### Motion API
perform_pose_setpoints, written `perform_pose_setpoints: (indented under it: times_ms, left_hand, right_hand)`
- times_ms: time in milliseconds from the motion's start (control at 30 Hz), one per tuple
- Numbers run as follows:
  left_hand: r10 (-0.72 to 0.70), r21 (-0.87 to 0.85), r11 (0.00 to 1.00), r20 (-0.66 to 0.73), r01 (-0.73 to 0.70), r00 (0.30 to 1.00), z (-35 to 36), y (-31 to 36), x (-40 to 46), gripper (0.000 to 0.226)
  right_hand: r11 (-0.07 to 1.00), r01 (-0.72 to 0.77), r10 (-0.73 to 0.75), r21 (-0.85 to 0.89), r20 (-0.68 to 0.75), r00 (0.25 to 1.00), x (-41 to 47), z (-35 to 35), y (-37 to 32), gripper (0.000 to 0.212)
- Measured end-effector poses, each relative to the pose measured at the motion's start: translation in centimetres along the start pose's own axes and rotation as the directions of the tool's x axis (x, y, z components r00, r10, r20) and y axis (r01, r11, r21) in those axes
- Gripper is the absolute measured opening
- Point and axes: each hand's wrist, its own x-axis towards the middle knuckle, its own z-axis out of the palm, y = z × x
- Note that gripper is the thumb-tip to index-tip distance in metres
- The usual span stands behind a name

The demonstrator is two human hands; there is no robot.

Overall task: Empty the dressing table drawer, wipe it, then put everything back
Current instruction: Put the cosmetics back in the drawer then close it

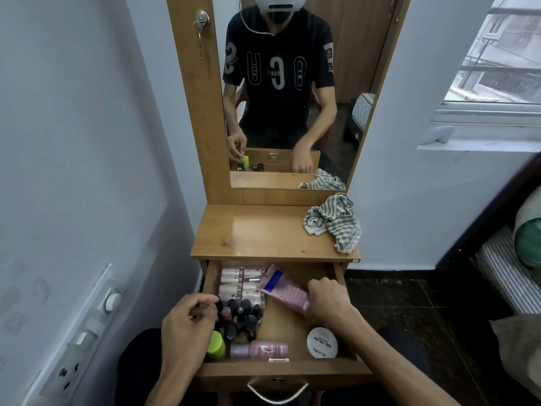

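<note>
Dressing table (263, 230) of brown wood with an upright mirror (289, 92) behind its top; a crumpled striped cloth (335, 221) lies on the far right corner of the top. Drawer (288, 366), pulled fully out beneath the top, still holds its contents. Right hand (329, 301), reaching over the drawer's right side, has its fingers curled around the near end of a pink tube (282, 288), which runs from the fingers diagonally toward the far left. Left hand (188, 323), at the drawer's left edge, has thumb and fingers drawn narrowly together above a cluster of dark-capped nail polish bottles (243, 315); whether the fingertips pinch a cap cannot be told. Beyond those fingers lie rows of pale bottles (241, 284). Nearer than them stand a lime-green bottle (217, 344) and a pink bottle lying on its side (263, 349). Just below the right hand sits a round white tin (322, 342) labelled for nail polish.
</note>
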Motion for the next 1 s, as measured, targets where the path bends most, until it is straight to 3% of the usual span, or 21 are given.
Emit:
perform_pose_setpoints:
  times_ms: [533,700,800,1000]
  left_hand:
    - [0.000,-0.005,1.000,0.007,0.000,1.000,0.3,-0.6,-0.6,0.032]
    - [-0.004,0.005,1.000,-0.029,0.004,1.000,0.4,-0.3,-0.7,0.033]
    - [-0.014,0.010,1.000,-0.042,0.015,0.999,0.5,0.0,-0.8,0.030]
    - [-0.008,0.025,1.000,-0.050,0.009,0.999,0.6,-0.2,-0.9,0.029]
  right_hand:
    - [0.999,-0.025,0.026,-0.022,0.011,1.000,-0.1,1.2,0.2,0.031]
    - [1.000,-0.031,0.031,0.002,0.053,0.998,0.3,1.3,0.0,0.043]
    - [0.999,-0.010,0.011,0.043,-0.026,1.000,0.8,1.1,-0.7,0.056]
    - [0.997,0.070,-0.065,0.038,-0.124,0.990,1.6,1.2,-1.6,0.049]
